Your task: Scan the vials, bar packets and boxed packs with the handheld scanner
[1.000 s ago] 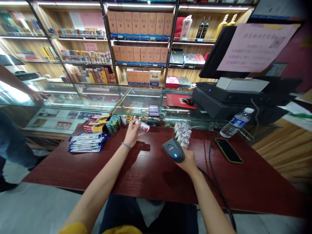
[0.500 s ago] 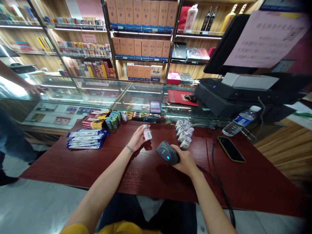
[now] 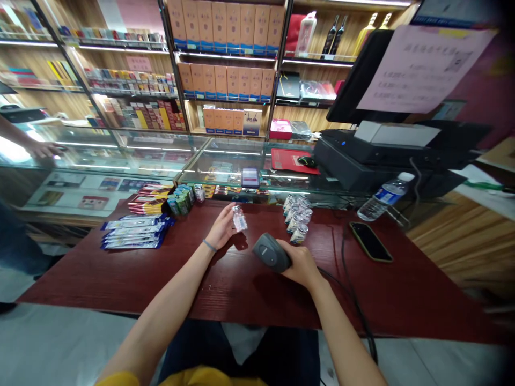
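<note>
My left hand (image 3: pixel 222 229) holds a small clear bottle (image 3: pixel 240 219) upright above the dark red table (image 3: pixel 249 279). My right hand (image 3: pixel 300 265) grips a grey barcode scanner (image 3: pixel 271 251), its head turned toward the bottle a short way to the left. A cluster of several similar small bottles (image 3: pixel 295 217) stands just beyond the scanner. A black cable (image 3: pixel 346 279) runs from the scanner across the table to the right.
Blue packets (image 3: pixel 132 233), red-yellow packets (image 3: pixel 147 202) and green cans (image 3: pixel 179 201) lie at the table's left rear. A black phone (image 3: pixel 370 241) and a water bottle (image 3: pixel 380 197) are at the right. A glass counter (image 3: pixel 225 169), a register (image 3: pixel 382 155) and shelves stand behind. Another person's hand (image 3: pixel 42 150) rests on the counter.
My left hand has turned the small bottle upright and drawn it nearer. My right hand has swung the scanner left toward it. The view has shifted slightly.
</note>
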A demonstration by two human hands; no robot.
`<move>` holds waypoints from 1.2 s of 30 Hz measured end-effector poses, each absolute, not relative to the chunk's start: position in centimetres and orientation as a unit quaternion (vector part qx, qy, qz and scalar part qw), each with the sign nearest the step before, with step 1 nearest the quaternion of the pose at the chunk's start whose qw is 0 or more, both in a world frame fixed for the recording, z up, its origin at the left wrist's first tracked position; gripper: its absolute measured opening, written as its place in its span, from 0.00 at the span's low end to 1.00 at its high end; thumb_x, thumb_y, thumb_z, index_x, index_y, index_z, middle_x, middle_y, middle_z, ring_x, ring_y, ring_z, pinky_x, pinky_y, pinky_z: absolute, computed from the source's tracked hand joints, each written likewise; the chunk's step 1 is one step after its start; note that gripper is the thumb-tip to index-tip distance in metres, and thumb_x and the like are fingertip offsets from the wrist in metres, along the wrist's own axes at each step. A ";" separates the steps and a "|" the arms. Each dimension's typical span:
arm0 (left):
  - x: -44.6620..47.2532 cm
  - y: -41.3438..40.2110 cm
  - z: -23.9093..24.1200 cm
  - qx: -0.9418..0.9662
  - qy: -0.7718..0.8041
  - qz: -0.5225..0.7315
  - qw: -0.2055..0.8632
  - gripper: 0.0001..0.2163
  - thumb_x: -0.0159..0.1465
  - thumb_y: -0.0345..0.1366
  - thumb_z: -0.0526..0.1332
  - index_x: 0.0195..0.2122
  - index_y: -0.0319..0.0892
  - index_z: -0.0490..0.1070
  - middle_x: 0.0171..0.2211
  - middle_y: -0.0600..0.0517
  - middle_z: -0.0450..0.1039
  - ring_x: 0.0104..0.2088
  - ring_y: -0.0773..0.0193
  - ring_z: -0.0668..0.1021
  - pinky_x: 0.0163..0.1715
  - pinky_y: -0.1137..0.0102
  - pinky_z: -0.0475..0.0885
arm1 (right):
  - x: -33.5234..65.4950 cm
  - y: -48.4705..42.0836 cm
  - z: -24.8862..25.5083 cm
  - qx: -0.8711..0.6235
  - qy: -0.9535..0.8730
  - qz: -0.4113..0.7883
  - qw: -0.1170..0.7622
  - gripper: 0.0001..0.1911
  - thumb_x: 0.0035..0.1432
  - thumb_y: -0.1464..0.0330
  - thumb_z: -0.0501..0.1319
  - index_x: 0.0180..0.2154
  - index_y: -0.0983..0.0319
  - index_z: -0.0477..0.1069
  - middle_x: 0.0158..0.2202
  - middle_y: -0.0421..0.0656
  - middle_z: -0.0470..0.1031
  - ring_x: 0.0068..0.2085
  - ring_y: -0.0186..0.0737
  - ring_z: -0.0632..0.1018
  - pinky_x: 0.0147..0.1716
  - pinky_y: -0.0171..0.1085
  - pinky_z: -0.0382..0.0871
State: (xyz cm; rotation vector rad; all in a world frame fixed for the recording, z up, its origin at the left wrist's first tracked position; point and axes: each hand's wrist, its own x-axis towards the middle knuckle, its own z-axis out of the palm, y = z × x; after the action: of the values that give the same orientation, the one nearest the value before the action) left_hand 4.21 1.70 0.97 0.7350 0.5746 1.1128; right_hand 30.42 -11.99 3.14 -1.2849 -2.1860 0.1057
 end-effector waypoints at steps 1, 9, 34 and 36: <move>4.3 1.4 1.5 0.347 0.259 0.508 0.744 0.26 0.62 0.41 0.72 0.61 0.52 0.69 0.52 0.49 0.77 0.45 0.60 0.80 0.43 0.61 0.80 | 30.7 -12.0 3.2 -0.480 -0.822 0.035 0.304 0.32 0.50 0.71 0.67 0.58 0.58 0.69 0.49 0.47 0.85 0.44 0.50 0.87 0.40 0.38 0.78; 8.9 1.0 6.3 0.489 0.288 0.509 0.647 0.21 0.57 0.42 0.74 0.50 0.45 0.75 0.42 0.50 0.76 0.42 0.61 0.78 0.43 0.66 0.77 | 35.3 -14.8 3.4 -0.520 -0.772 -0.040 0.362 0.27 0.49 0.72 0.64 0.54 0.60 0.74 0.44 0.49 0.86 0.39 0.52 0.87 0.37 0.41 0.81; 28.2 0.9 9.2 0.905 0.378 0.195 0.026 0.18 0.56 0.44 0.75 0.42 0.42 0.76 0.50 0.36 0.70 0.55 0.37 0.69 0.51 0.50 0.63 | 45.7 -21.3 3.2 -0.610 -0.659 -0.112 0.425 0.22 0.53 0.68 0.64 0.52 0.61 0.75 0.32 0.46 0.84 0.27 0.48 0.84 0.29 0.39 0.77; 28.2 0.6 9.0 0.905 0.377 0.194 0.023 0.18 0.55 0.42 0.76 0.43 0.41 0.77 0.51 0.35 0.69 0.55 0.36 0.68 0.52 0.49 0.61 | 46.0 -21.1 2.6 -0.614 -0.658 -0.108 0.423 0.24 0.53 0.67 0.64 0.53 0.61 0.75 0.33 0.46 0.85 0.28 0.49 0.84 0.30 0.40 0.78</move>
State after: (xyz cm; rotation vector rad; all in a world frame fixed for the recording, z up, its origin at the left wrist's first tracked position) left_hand 28.22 0.61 9.05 2.8028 1.1676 0.6011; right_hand 45.97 -21.15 2.62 -1.5363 -1.6468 -0.2703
